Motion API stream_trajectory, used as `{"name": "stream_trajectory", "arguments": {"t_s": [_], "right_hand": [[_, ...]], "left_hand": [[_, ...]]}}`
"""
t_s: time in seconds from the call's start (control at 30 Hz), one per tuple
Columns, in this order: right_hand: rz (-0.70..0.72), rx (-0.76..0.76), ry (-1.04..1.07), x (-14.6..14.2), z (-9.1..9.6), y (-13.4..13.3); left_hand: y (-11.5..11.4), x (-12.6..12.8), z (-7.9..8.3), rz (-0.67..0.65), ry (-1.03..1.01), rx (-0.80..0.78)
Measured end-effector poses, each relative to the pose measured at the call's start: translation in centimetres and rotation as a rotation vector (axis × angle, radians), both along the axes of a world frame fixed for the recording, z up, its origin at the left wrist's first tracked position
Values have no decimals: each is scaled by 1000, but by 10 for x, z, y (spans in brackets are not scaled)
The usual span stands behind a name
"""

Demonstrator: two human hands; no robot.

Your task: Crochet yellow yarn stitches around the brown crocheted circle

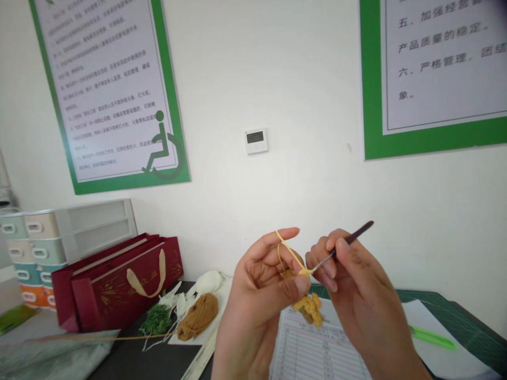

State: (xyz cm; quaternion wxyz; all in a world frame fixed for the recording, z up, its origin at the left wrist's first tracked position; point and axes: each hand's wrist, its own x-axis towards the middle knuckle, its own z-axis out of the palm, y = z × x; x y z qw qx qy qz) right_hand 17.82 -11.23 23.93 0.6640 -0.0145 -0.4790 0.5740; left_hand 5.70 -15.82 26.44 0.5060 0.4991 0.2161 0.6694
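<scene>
My left hand (263, 287) pinches a small yellow crochet piece (311, 309) between thumb and fingers. A strand of yellow yarn (291, 250) runs over its raised index finger down to the work. In my right hand (352, 274) is a crochet hook (358, 232) with a dark handle, held like a pen. The hook's thin metal shaft points down and left, and its tip meets the yellow stitches beside my left thumb. Part of the crochet piece is hidden behind my left fingers.
A brown yarn ball (199, 316), green yarn (156, 319) and white yarn (208, 282) lie left of my hands. Red gift bags (127, 285) stand beside a drawer unit (47, 253). Below are a printed form (312, 351), a green cutting mat (428, 298) and a green utility knife (433, 338).
</scene>
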Motion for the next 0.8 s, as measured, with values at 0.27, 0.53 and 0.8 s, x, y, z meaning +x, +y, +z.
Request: {"name": "stream_trajectory", "arguments": {"t_s": [0.27, 0.53, 0.8], "right_hand": [[87, 15, -202, 3, -2, 7], [-108, 151, -119, -2, -8, 7], [-230, 114, -75, 3, -9, 12]], "left_hand": [[-1, 8, -1, 195, 33, 55], [-3, 14, 1, 240, 11, 36], [0, 8, 1, 153, 13, -8]]}}
